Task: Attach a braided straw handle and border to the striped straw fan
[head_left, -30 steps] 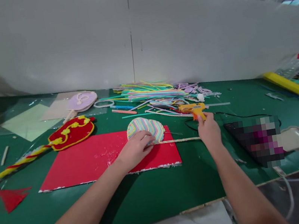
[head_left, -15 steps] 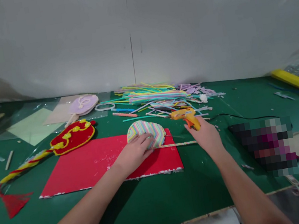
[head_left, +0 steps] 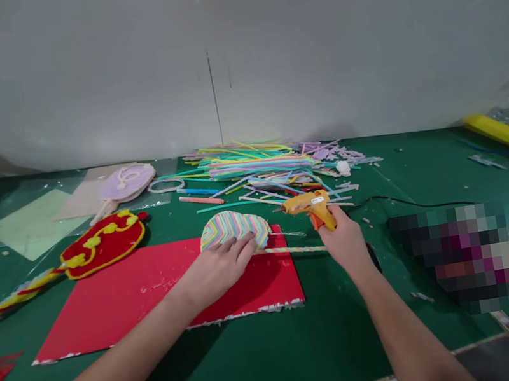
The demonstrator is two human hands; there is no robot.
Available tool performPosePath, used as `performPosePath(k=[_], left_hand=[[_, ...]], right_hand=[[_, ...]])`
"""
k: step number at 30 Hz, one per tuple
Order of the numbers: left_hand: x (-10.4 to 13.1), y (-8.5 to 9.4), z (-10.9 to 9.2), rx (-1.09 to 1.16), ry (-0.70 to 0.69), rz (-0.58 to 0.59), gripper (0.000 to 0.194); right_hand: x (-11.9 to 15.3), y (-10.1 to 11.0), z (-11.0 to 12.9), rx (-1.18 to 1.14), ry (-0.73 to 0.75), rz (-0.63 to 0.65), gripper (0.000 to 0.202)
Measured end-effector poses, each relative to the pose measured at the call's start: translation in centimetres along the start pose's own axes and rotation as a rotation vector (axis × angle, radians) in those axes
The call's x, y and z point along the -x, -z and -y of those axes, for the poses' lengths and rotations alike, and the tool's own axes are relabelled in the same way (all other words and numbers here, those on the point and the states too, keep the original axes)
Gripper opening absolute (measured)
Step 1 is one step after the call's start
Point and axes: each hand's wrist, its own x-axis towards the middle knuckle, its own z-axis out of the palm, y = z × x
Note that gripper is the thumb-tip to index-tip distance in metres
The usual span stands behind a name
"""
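- Since a second ago, my right hand [head_left: 346, 242] lifted the orange plastic glue gun [head_left: 309, 205], fingers clenched on its grip.
- My left hand [head_left: 216, 267] presses flat, fingers released, on the pastel-striped round fan [head_left: 231, 227] at twelve o'clock on the red card sheet [head_left: 155, 296].
- Striped stick handle [head_left: 293, 249] lies at three o'clock; gluing looks pending.

Head camera — looking forward and down, close over the green table [head_left: 261, 357].

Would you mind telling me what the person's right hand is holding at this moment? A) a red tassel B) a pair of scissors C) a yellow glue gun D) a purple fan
C: the right hand is closed around the handle of the yellow glue gun, its nozzle pointing left toward the striped fan that the left hand presses onto the red sheet.
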Motion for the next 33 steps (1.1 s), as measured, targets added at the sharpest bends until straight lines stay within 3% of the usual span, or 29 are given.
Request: performPosePath(k=[14,25,28,33], left_hand=[[-0.8,-0.6,0.8,0.004,-0.002,-0.091,0.032],[-0.4,-0.5,1.7,-0.092,-0.049,-0.065,0.031],[-0.8,-0.3,1.2,-0.102,-0.004,-0.044,0.026],[-2.1,-0.6,-0.5,-0.174,0.182,0.026,0.027]], right_hand=[[0.9,-0.4,0.9,0.088,0.077,0.112,0.024],[0.9,-0.1,1.2,0.244,-0.004,0.209,0.025],[0.8,0.0,1.2,0.229,0.002,0.217,0.023],[1.0,-0.3,0.9,0.164,0.039,0.249,0.020]])
